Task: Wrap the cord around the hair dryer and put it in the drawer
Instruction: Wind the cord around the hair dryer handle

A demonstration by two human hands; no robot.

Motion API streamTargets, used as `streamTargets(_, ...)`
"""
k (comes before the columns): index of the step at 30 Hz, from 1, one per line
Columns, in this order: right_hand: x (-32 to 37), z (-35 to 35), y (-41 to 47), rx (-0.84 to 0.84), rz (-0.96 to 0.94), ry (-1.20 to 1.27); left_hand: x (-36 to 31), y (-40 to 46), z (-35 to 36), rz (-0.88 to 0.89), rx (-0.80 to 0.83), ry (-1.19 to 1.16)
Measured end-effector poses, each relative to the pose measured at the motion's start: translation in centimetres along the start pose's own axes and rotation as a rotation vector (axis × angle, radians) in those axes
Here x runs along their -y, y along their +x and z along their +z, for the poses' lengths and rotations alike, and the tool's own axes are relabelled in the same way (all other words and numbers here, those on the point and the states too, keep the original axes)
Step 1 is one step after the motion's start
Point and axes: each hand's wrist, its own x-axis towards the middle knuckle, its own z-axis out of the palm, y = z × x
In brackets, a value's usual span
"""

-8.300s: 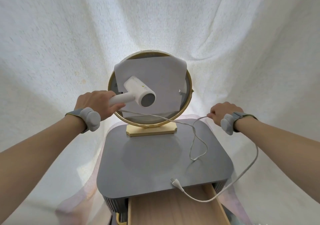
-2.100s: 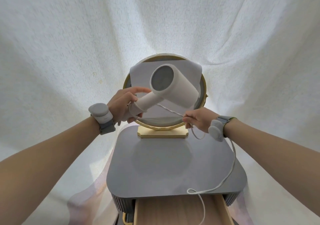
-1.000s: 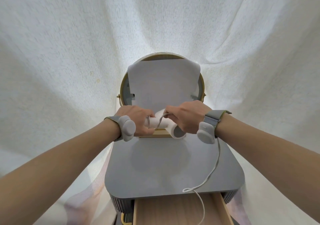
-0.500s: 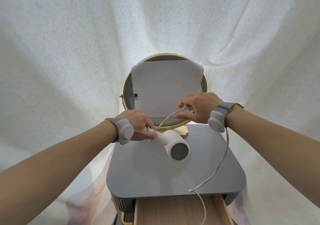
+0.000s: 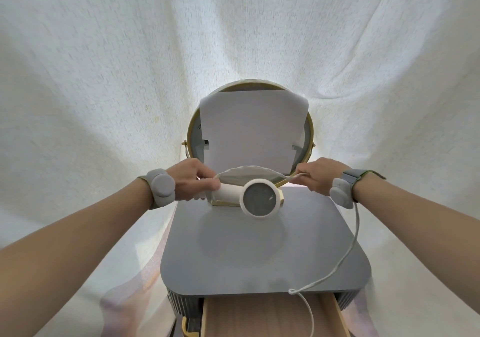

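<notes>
Head view. Hair dryer (image 5: 255, 197) held above the rear edge of the grey cabinet (image 5: 259, 253), grille toward the camera. Left hand (image 5: 191, 179) closed on its handle. Right hand (image 5: 318, 175) pinches the cord (image 5: 348, 251), which arcs over the barrel. Cord limp, likely to slip; dryer rigid, looks light. Slack trails over the front edge into the open drawer (image 5: 259, 318).

grey rounded cabinet top (image 5: 259, 258) | round gold-framed mirror (image 5: 250, 131) standing at back edge on its base | white cord (image 5: 342, 260) trailing over front-right edge | wooden drawer (image 5: 272, 318) open below
</notes>
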Motion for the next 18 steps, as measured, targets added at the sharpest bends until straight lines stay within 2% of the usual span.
streamTargets(3,0.5,0.2,0.1,0.006,0.023,0.026,-1.0,0.0,0.1,-0.023,0.049,-0.201)
streamTargets(8,1.0,0.4,0.3,0.008,0.085,0.006,-2.9,0.1,0.3,-0.020,0.119,-0.408)
streamTargets(10,1.3,0.6,0.1,0.019,0.146,0.005,-3.8,0.1,0.4,0.004,0.122,-0.506)
streamTargets(12,1.7,0.8,-0.1,0.067,0.218,-0.001,-4.6,0.1,0.4,-0.045,0.101,-0.616)
streamTargets(15,2.7,1.6,0.0,0.020,0.108,0.039,-5.0,0.6,0.6,-0.094,0.038,-0.811)
streamTargets(18,3.7,1.6,0.0,0.052,0.023,0.056,-5.5,1.3,0.7,-0.050,-0.070,-0.968)
